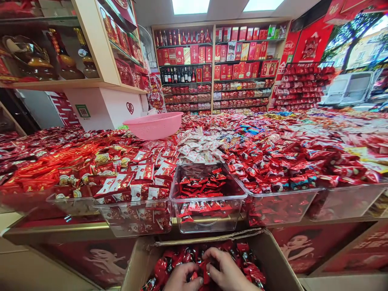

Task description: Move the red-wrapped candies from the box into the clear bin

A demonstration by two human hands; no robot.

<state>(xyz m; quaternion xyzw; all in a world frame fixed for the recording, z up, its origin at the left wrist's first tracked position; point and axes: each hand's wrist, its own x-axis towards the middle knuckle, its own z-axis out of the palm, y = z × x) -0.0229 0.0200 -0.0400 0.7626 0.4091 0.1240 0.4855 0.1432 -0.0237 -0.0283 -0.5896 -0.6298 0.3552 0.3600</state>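
Well, from where I stand both of the person's hands are down inside an open cardboard carton (280, 258) at the front of the counter (75, 233). The carton holds a loose heap of glossy red-wrapped sweets (160, 266) with dark patches on the wrappers, and the heap lies against the hands on several sides. The left hand (183, 279) rests low among them, thumb and fingers bent toward the middle. The right hand (227, 268) comes in from the other side, its fingers curled down into the sweets, just beside the left. Red wrapping shows between the two hands, but I cannot tell whether either set of fingers has closed on a piece or merely touches it.

Just beyond the carton, on the counter, stands a clear plastic bin (209, 198), partly filled with small red packets (198, 184). To its left, a neighbouring bin brims with red-and-white packets (145, 171); directly behind it lies a mound of white packets (200, 145). On its right, red sweets (273, 161) pile over the rims of more bins. A pink colander (154, 126) sits on the spread of sweets farther back. Against the rear wall, a shelving unit (213, 68) carries dark bottles (178, 76) and red gift boxes (238, 72).
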